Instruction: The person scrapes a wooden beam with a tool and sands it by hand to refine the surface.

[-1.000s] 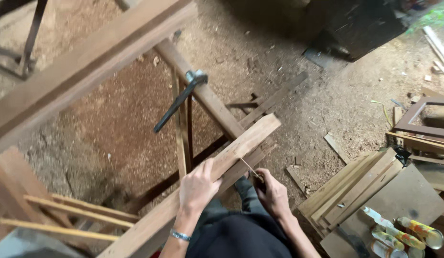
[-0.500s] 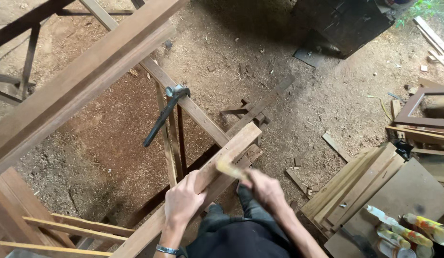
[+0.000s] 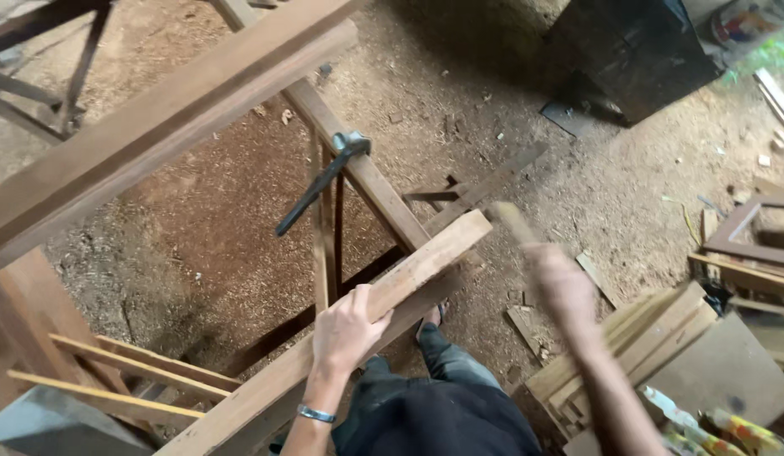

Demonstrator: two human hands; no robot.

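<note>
Plank [image 3: 409, 274] gripped under left hand [image 3: 348, 328] fingers; blurred right hand [image 3: 561, 279] clenches a stick [image 3: 512, 222]

Below you, a sawdust-strewn dirt floor [image 3: 240, 211] carries wood offcuts [image 3: 527, 325] and what looks like stacked boards [image 3: 637, 338].

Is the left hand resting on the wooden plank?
Yes, the left hand lies on the wooden plank, its fingers curled over the plank's upper edge.
</note>
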